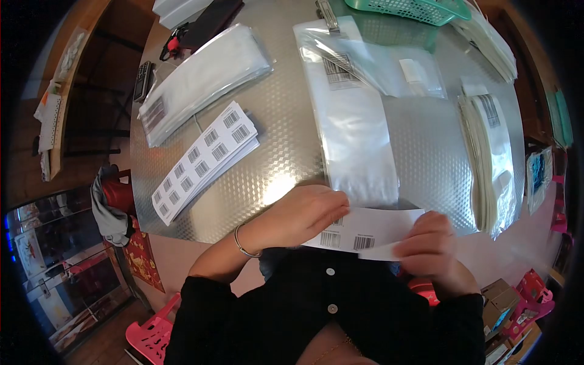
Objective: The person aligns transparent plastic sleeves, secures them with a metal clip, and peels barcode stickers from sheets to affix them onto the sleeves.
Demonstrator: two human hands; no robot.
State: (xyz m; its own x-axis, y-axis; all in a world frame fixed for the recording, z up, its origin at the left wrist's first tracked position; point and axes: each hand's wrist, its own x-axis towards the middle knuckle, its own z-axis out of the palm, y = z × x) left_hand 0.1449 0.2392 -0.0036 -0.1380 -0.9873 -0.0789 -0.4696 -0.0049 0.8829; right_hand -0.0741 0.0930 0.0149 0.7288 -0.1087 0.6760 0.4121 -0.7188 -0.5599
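Note:
Between my two hands, near the table's front edge, is a white barcode label sheet (347, 234). My left hand (310, 210) pinches its left end, fingers closed. At its right end my right hand (429, 240) is closed on the paper, slightly blurred; a strip at the lower right stands apart from the rest of the sheet. Just beyond the sheet lies a long clear plastic bag (356, 140) with a printed label near its far end. A stack of barcode label sheets (204, 161) rests on the table to the left of my hands.
The round patterned metal table (286, 115) also bears a bag stack (207, 76) at left, another bag stack (486, 158) at right, a metal clip (327, 15), a green basket (413, 9) and a black phone (143, 81). A pink chair (152, 331) stands at lower left.

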